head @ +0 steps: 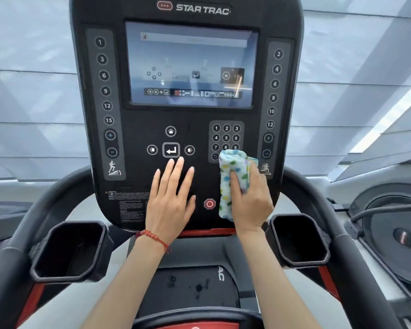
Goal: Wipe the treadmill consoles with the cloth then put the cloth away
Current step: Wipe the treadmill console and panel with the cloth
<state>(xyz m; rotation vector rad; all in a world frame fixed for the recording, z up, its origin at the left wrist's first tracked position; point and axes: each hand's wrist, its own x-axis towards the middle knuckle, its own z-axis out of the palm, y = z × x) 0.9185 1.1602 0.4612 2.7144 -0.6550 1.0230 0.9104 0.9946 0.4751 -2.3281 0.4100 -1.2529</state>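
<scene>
Right now we have the cloth, a pale towel with coloured spots, bunched in our right hand, fingers curled shut around it and pressing it against the lower right of the treadmill console, just below the number keypad. Our left hand lies flat and open on the panel, holding nothing, its fingertips just under the enter key.

The main risk, as we judge it, is pressing buttons. The screen is lit, so the machine seems powered, and the cloth's upper edge overlaps the bottom row of the keypad; a firm stroke there could enter digits or start a program. The red stop button sits between our two hands, beside the cloth, and a sideways sweep would run over it. Our flat left palm could also lean on the arrow keys if it slides upward.

Around us, the speed and incline strips flank the screen and look untouched. The two cup holders and curved handlebars sit close below, crowding our forearms. Another machine stands at the right.
</scene>
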